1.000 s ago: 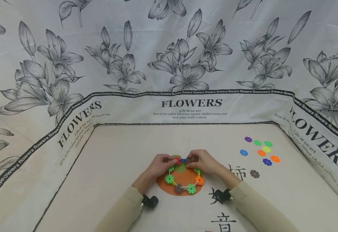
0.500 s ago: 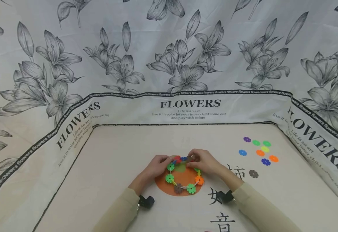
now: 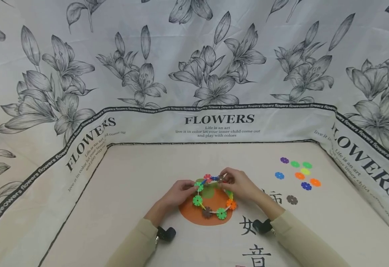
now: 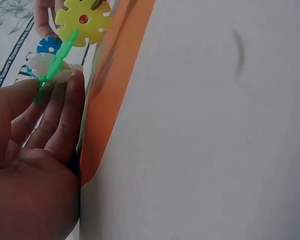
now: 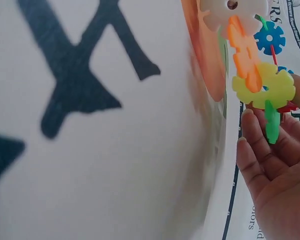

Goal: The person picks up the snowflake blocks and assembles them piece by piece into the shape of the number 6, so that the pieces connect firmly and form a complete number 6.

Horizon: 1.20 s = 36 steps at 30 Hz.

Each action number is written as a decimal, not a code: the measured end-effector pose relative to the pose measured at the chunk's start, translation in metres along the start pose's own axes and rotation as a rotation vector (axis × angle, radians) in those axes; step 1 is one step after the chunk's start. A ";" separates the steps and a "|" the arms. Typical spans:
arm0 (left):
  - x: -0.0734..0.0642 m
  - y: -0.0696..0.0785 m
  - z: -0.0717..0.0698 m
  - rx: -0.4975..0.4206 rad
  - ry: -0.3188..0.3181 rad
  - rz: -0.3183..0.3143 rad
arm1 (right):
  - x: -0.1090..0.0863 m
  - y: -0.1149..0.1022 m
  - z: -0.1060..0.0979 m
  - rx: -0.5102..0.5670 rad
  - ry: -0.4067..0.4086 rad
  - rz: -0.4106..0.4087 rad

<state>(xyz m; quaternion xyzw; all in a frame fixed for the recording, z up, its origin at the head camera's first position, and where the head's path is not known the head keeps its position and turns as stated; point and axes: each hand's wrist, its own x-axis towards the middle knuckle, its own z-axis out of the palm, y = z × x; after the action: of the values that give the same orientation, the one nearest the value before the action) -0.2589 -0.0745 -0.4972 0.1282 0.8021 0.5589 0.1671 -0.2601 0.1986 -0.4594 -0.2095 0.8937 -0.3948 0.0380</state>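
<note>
Several notched plastic flower discs, slotted edge to edge, form a ring (image 3: 221,213) held over an orange persimmon picture (image 3: 189,213). My left hand (image 3: 179,193) pinches the ring's upper left side at a green disc (image 3: 199,186). At the upper right, my right hand (image 3: 238,181) pinches the ring near a dark brown disc (image 3: 221,178), partly hidden by the fingers. A red disc (image 3: 208,178) and a blue one lie between the hands. The left wrist view shows a yellow disc (image 4: 83,30) beyond the fingertips. In the right wrist view, a yellow disc (image 5: 262,95) joins orange and green ones above the palm.
Several loose discs, among them a light blue one (image 3: 279,175) and an orange one (image 3: 315,182), lie on the table to the right. A lone brown disc (image 3: 292,200) is nearer, beside black printed characters (image 3: 256,256). A floral cloth wall (image 3: 219,126) encloses the table's far side.
My left hand has shifted from the red disc down to the green disc on the left. The ring has risen slightly and tilted, and my right hand has moved a little to the right with it.
</note>
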 end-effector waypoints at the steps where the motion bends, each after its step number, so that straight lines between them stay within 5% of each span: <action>1: 0.000 0.000 0.000 -0.005 0.004 0.002 | 0.000 0.000 -0.001 -0.003 -0.009 -0.001; 10: -0.004 -0.006 0.003 -0.049 0.008 -0.003 | -0.015 0.011 -0.042 -0.094 -0.015 0.032; 21: -0.002 -0.006 0.004 -0.074 0.020 -0.025 | -0.045 0.084 -0.129 -0.304 0.113 0.249; 36: 0.002 -0.006 0.002 -0.074 0.024 -0.041 | -0.061 0.120 -0.144 -0.254 0.062 0.353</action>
<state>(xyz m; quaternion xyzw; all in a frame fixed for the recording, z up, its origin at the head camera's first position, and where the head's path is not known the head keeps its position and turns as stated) -0.2598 -0.0736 -0.5037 0.0990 0.7853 0.5859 0.1736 -0.2793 0.3948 -0.4538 -0.0409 0.9598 -0.2726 0.0524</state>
